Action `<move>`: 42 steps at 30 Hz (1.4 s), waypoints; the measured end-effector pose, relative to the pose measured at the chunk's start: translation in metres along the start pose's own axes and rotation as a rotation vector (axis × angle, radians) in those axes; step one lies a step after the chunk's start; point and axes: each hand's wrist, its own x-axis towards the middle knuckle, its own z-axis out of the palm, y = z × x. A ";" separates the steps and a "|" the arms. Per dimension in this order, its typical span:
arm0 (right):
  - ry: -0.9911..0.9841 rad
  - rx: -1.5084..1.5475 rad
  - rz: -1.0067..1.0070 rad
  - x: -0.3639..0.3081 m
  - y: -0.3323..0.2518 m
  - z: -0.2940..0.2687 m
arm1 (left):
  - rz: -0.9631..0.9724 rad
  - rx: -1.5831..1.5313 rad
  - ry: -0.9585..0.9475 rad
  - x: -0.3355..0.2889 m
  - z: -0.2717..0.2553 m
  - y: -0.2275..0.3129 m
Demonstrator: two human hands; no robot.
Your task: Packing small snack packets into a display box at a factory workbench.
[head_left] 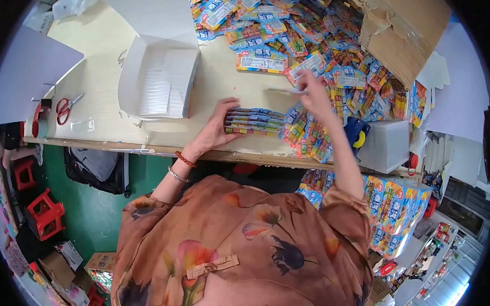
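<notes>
A short row of colourful flat blister packs [253, 122] stands on edge near the front of the table. My left hand [217, 127] is closed around the left end of this row, thumb on the near side and fingers on the far side. Just above and to the right, my right hand [314, 95] pinches a single flat pack [286, 90], seen nearly edge-on and apart from the row. More loose packs [310, 136] lie under my right forearm. An open white cardboard box [191, 84] sits left of the row, with a white sheet inside.
A large heap of packs [289, 31] spreads from a tipped cardboard carton [401, 31] at the far right. Red-handled scissors [64, 110] and a tape dispenser [40, 121] lie at left. A blue tape dispenser [355, 130] and translucent bin [384, 146] are at right.
</notes>
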 end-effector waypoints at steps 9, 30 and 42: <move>-0.171 -0.272 -0.264 0.011 0.000 0.009 | -0.159 -0.134 -0.080 0.000 -0.004 0.006; 0.168 -0.746 0.575 0.031 0.029 0.040 | -0.086 -0.107 -0.103 0.003 -0.003 0.007; 0.322 -0.339 0.607 -0.014 -0.009 0.057 | -0.094 -0.091 -0.033 -0.013 -0.008 0.009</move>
